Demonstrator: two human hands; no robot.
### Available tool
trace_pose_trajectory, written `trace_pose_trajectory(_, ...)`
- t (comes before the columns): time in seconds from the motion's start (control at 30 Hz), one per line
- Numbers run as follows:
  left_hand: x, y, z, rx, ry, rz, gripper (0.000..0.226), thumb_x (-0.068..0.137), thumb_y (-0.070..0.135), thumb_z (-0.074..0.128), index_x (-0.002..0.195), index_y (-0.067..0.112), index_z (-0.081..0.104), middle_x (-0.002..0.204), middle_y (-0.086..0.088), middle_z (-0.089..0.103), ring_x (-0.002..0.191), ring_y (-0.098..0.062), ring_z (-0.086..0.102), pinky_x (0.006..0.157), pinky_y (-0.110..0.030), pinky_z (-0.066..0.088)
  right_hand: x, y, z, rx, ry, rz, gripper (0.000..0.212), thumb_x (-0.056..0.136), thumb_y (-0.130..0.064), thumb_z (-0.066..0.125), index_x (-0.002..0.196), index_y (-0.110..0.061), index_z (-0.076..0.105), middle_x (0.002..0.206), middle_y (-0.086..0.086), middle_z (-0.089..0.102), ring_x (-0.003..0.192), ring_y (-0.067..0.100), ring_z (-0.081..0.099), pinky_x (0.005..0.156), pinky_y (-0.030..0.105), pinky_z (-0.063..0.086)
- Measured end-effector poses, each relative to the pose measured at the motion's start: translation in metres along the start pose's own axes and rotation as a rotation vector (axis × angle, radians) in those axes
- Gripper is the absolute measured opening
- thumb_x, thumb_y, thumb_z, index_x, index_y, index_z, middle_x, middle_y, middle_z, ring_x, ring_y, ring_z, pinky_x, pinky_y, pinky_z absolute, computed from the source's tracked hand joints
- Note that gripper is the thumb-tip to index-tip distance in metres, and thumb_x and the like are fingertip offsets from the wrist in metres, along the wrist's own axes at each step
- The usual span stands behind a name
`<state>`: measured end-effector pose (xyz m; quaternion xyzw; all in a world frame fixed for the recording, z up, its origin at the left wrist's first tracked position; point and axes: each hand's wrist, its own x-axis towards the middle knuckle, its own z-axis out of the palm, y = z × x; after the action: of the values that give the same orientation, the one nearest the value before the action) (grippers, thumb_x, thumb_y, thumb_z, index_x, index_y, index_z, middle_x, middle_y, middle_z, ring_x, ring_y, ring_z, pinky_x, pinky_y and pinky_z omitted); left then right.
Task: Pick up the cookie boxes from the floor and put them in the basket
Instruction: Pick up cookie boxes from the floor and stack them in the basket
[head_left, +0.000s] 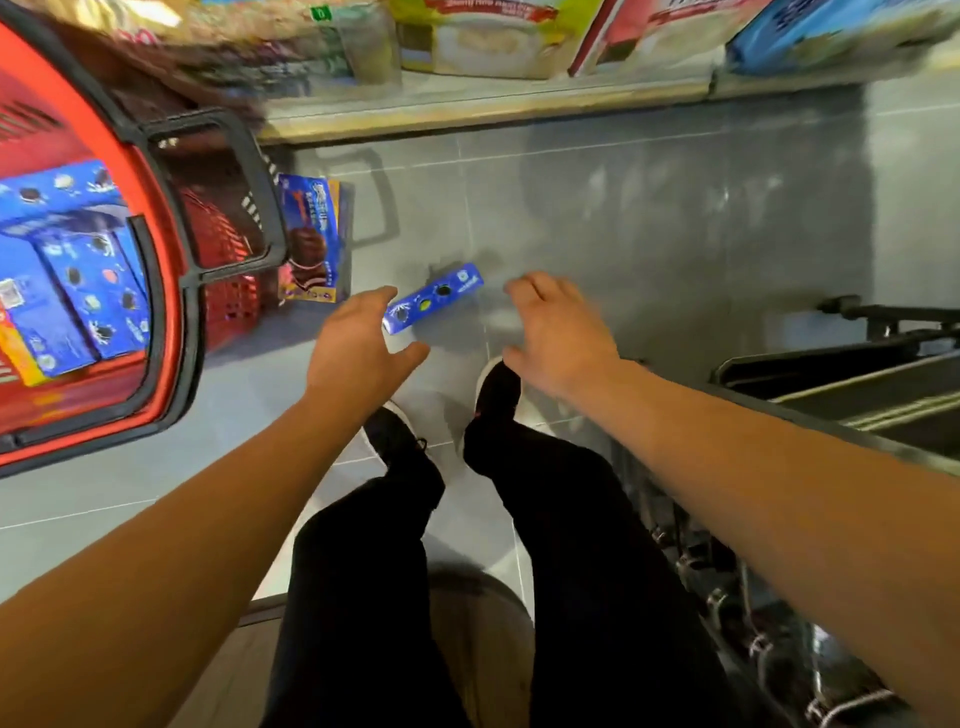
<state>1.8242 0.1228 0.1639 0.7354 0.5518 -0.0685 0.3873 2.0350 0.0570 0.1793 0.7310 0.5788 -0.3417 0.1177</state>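
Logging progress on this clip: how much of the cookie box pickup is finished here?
Partly done. Several blue cookie boxes already lie in the red plastic basket. Nothing is held: the left hand and right hand are both open, reaching toward the slim blue cookie box on the grey floor. That and the taller blue-and-brown box beside the basket remain.

Bare floor (649, 218) lies open around the small blue box (434, 297). The red basket (171, 291) blocks the left, the shelf (467, 111) is behind, a black rack (857, 374) on the right

Bright, even light glares off the grey floor (649, 218), with motion blur and wide-angle bending above it along the shelf (467, 104).
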Motion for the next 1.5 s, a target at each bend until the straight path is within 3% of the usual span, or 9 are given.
trace_pose_trajectory(0.27,0.081,-0.070,0.087,0.133,-0.096,-0.014,0.078,0.077,0.041,0.075,0.141,0.016,0.040,0.140,-0.009,0.048,0.127,-0.029,0.046,0.103,-0.042,0.041,0.123,0.017,0.086,-0.147,-0.062,-0.164,0.069,0.080,-0.028,0.070,0.141,-0.016,0.041,0.144,0.006,0.039,0.133,0.030,0.037,0.107,0.039,0.037)
trace_pose_trajectory(0.47,0.166,-0.145,0.169,0.259,-0.164,0.102,0.072,0.070,0.045,0.073,0.129,0.015,0.045,0.127,-0.009,0.052,0.114,-0.032,0.052,0.090,-0.047,0.049,0.246,0.039,0.178,-0.388,-0.086,-0.341,0.077,0.076,-0.039,0.070,0.142,-0.017,0.037,0.143,0.007,0.040,0.131,0.030,0.039,0.107,0.040,0.038)
trace_pose_trajectory(0.67,0.216,-0.187,0.231,0.290,-0.267,0.090,0.115,0.047,0.077,0.065,0.142,0.023,0.030,0.134,-0.002,0.047,0.115,-0.030,0.052,0.092,-0.045,0.049,0.314,0.060,0.244,-0.567,-0.147,-0.484,0.083,0.072,-0.041,0.073,0.140,-0.023,0.030,0.135,0.002,0.045,0.127,0.028,0.043,0.108,0.040,0.033)
trace_pose_trajectory(0.77,0.235,-0.197,0.251,0.301,-0.222,0.066,0.097,0.057,0.064,0.074,0.135,0.024,0.034,0.123,-0.001,0.053,0.105,-0.027,0.057,0.084,-0.043,0.052,0.336,0.063,0.251,-0.607,-0.017,-0.557,0.069,0.079,-0.035,0.066,0.137,-0.022,0.030,0.127,0.003,0.049,0.113,0.029,0.053,0.092,0.039,0.040)
trace_pose_trajectory(0.9,0.248,-0.205,0.261,0.283,-0.073,0.060,0.062,0.064,0.055,0.074,0.109,0.028,0.043,0.098,0.004,0.059,0.081,-0.021,0.059,0.068,-0.038,0.054,0.350,0.069,0.257,-0.609,0.164,-0.631,0.050,0.081,-0.038,0.063,0.122,-0.021,0.040,0.113,0.002,0.055,0.098,0.028,0.056,0.076,0.037,0.035)
trace_pose_trajectory(1.03,0.246,-0.203,0.258,0.291,-0.041,0.080,0.054,0.065,0.057,0.074,0.099,0.027,0.045,0.089,0.006,0.058,0.074,-0.020,0.056,0.057,-0.029,0.041,0.350,0.072,0.254,-0.545,0.120,-0.626,0.048,0.080,-0.035,0.065,0.118,-0.018,0.042,0.111,0.004,0.055,0.095,0.029,0.056,0.078,0.037,0.038)
trace_pose_trajectory(1.23,0.235,-0.179,0.202,0.324,-0.125,0.081,0.050,0.061,0.044,0.073,0.102,0.026,0.050,0.085,0.002,0.059,0.077,-0.028,0.055,0.066,-0.035,0.049,0.315,0.055,0.201,-0.431,-0.067,-0.524,0.051,0.081,-0.040,0.067,0.118,-0.015,0.042,0.109,0.004,0.057,0.078,0.024,0.046,0.065,0.031,0.033)
trace_pose_trajectory(1.37,0.182,-0.129,0.135,0.218,-0.061,0.105,0.046,0.064,0.042,0.074,0.099,0.021,0.053,0.078,0.005,0.053,0.077,-0.028,0.057,0.066,-0.037,0.051,0.253,0.032,0.119,-0.419,-0.050,-0.491,0.052,0.077,-0.039,0.070,0.117,-0.018,0.044,0.107,0.003,0.057,0.088,0.028,0.056,0.066,0.031,0.032)
trace_pose_trajectory(1.5,0.114,-0.067,0.073,0.234,-0.030,0.090,0.048,0.063,0.045,0.070,0.102,0.022,0.052,0.090,-0.002,0.064,0.085,-0.033,0.062,0.061,-0.033,0.045,0.170,0.010,0.036,-0.432,-0.044,-0.432,0.047,0.075,-0.036,0.069,0.113,-0.021,0.045,0.103,0.002,0.057,0.091,0.030,0.058,0.067,0.032,0.034)
